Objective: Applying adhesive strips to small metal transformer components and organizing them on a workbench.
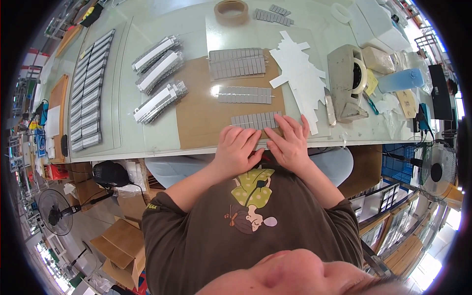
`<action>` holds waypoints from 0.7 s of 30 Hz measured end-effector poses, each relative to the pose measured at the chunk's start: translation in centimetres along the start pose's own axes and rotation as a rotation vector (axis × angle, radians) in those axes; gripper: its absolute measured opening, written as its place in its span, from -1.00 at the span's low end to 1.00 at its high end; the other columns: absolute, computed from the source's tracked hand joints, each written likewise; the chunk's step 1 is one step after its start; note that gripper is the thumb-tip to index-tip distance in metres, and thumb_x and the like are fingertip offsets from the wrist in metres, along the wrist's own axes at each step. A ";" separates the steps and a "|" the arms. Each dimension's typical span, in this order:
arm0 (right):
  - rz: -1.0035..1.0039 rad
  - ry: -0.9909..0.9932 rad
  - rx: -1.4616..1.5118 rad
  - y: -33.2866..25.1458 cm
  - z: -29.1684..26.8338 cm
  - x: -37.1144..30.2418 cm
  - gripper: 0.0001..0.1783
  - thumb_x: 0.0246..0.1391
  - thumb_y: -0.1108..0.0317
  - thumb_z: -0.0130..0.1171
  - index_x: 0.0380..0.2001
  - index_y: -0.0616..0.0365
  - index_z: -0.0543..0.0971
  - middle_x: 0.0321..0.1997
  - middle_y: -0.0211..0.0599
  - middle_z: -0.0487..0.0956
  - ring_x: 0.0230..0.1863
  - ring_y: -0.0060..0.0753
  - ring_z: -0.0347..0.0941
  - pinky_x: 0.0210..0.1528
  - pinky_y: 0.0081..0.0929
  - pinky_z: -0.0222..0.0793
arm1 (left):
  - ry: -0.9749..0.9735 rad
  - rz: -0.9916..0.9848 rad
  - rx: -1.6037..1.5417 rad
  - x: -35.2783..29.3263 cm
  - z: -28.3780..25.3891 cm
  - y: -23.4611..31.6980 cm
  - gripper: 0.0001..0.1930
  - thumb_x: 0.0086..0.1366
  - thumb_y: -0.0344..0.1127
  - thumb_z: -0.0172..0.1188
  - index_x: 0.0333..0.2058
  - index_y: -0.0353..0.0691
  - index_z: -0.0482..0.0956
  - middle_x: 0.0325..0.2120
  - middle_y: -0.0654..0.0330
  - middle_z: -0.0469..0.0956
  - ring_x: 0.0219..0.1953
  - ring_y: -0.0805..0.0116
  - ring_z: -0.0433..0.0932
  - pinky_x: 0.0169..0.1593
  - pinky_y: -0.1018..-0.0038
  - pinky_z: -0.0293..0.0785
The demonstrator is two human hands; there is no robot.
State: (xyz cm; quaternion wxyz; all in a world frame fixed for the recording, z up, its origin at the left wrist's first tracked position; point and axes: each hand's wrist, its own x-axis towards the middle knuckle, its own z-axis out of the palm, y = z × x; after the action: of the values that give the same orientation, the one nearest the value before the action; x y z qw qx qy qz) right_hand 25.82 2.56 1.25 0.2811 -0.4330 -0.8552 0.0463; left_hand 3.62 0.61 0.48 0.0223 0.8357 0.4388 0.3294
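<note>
touching near grey strip (251,120) with left hand (236,148), fingers mostly together, thumb apart, plus right hand (291,147), fingers kinda spread

A loose, dark brown shirt (196,250) with short sleeves is worn. Its front is decorated with a printed cartoon figure (253,199), clad in yellow-green with pale dots and drawn with brown hair; a pale lilac oval (270,222) is set at its right. The left sleeve (167,209) is marked in yellow-green near the hem. On either side, pale blue cloth (179,169), apparently trousers, is seen.
</note>
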 end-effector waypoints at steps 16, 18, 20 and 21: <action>-0.006 -0.037 -0.009 -0.6 0.4 0.6 -0.64 0.20 0.14 0.29 0.03 -0.06 0.74 0.33 -0.22 0.51 0.33 -0.12 0.36 0.53 0.17 -0.17 | 0.026 -0.010 -0.051 -0.1 0.3 -0.4 -0.55 0.09 -0.18 0.42 -0.06 -0.29 0.68 -0.04 0.20 0.56 0.05 0.15 0.42 0.14 0.12 0.37; -0.006 -0.034 -0.012 -0.6 0.4 0.6 -0.64 0.20 0.14 0.28 0.03 -0.06 0.74 0.33 -0.21 0.51 0.33 -0.13 0.36 0.54 0.17 -0.17 | 0.026 -0.006 -0.048 -0.1 0.3 -0.4 -0.54 0.07 -0.19 0.43 -0.05 -0.27 0.69 -0.03 0.23 0.56 0.05 0.16 0.40 0.13 0.15 0.35; -0.007 -0.025 0.002 -0.6 0.4 0.6 -0.64 0.19 0.15 0.29 0.02 -0.04 0.74 0.32 -0.20 0.52 0.32 -0.12 0.36 0.54 0.17 -0.17 | 0.024 -0.013 -0.053 0.0 0.1 -0.3 -0.55 0.12 -0.16 0.41 -0.07 -0.32 0.67 -0.04 0.18 0.57 0.03 0.16 0.45 0.16 0.09 0.37; -0.007 -0.017 0.015 -0.6 0.3 0.5 -0.64 0.18 0.17 0.29 0.02 -0.03 0.74 0.31 -0.19 0.52 0.32 -0.10 0.37 0.54 0.18 -0.17 | 0.023 -0.013 -0.054 -0.1 0.1 -0.3 -0.55 0.12 -0.16 0.41 -0.07 -0.32 0.67 -0.04 0.18 0.57 0.03 0.16 0.45 0.16 0.09 0.37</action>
State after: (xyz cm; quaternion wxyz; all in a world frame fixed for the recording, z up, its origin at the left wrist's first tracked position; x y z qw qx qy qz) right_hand 24.96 2.62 1.45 0.2773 -0.4277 -0.8585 0.0554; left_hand 3.45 0.78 0.26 0.0417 0.8282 0.4353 0.3505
